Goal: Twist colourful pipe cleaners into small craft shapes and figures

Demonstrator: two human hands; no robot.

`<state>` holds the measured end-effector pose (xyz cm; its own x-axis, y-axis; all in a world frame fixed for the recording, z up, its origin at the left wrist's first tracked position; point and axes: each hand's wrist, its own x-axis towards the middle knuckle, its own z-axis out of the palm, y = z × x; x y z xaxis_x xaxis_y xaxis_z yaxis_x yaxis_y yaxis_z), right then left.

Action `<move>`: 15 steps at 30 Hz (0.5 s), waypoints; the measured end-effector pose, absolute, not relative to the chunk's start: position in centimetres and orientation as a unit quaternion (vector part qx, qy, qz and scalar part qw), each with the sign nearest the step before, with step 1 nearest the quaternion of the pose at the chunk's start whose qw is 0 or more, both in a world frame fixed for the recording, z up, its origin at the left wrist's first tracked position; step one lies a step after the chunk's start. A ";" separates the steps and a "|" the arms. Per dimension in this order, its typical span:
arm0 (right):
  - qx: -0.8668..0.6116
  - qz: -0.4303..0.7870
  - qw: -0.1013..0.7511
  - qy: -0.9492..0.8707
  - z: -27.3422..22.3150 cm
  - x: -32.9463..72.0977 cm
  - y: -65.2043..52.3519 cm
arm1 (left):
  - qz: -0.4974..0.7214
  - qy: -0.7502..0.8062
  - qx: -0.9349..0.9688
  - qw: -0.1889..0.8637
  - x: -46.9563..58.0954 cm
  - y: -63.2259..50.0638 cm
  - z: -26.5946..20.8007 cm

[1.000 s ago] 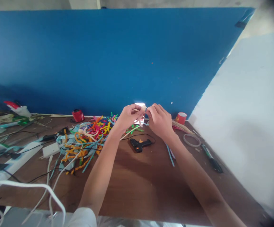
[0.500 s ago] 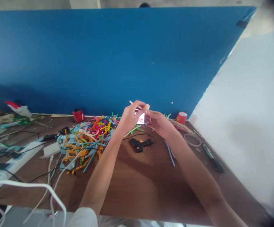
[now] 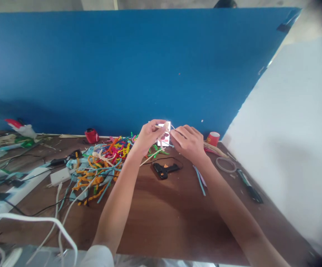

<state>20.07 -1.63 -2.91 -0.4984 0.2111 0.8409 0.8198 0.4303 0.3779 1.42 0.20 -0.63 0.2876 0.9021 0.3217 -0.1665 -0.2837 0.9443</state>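
Note:
My left hand is closed in a pinch around a cream pipe cleaner, part of which hangs below the fingers. My right hand pinches the same cream strand from the other side, its knuckles turned up. Fingers hide most of the piece, so its full shape cannot be made out. Just behind the fingers a phone with a bright screen stands against the blue partition. Below the hands a black glue gun lies on the table.
Left of the hands is a tangled heap of coloured pipe cleaners. A power strip and white cables lie farther left. At right are a red paper cup, a tape ring and a green-black marker.
My right hand has rolled over so its back faces up. The left hand has shifted slightly left and down. A cream strand now hangs below the left fingers.

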 end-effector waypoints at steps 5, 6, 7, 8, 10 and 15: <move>-0.360 -0.350 0.373 -0.780 -2.7 19.6 -1.8 | 0.489 0.277 0.648 0.514 1.5 0.4 -1.0; -0.368 -0.307 0.395 -0.784 -2.7 19.4 -1.8 | 0.489 0.274 0.652 0.511 1.5 0.6 -1.2; -0.377 -0.244 0.427 -0.785 -2.7 19.2 -1.9 | 0.492 0.272 0.656 0.504 1.5 0.7 -1.3; -0.388 -0.161 0.466 -0.779 -2.7 18.9 -1.9 | 0.497 0.268 0.661 0.493 1.5 0.9 -1.4; -0.400 0.056 0.549 -0.732 -2.6 18.4 -2.0 | 0.508 0.259 0.680 0.461 1.5 1.2 -1.6; -0.330 0.584 0.546 -0.502 -2.1 18.0 -1.5 | 0.527 0.253 0.751 0.308 1.9 0.6 -1.2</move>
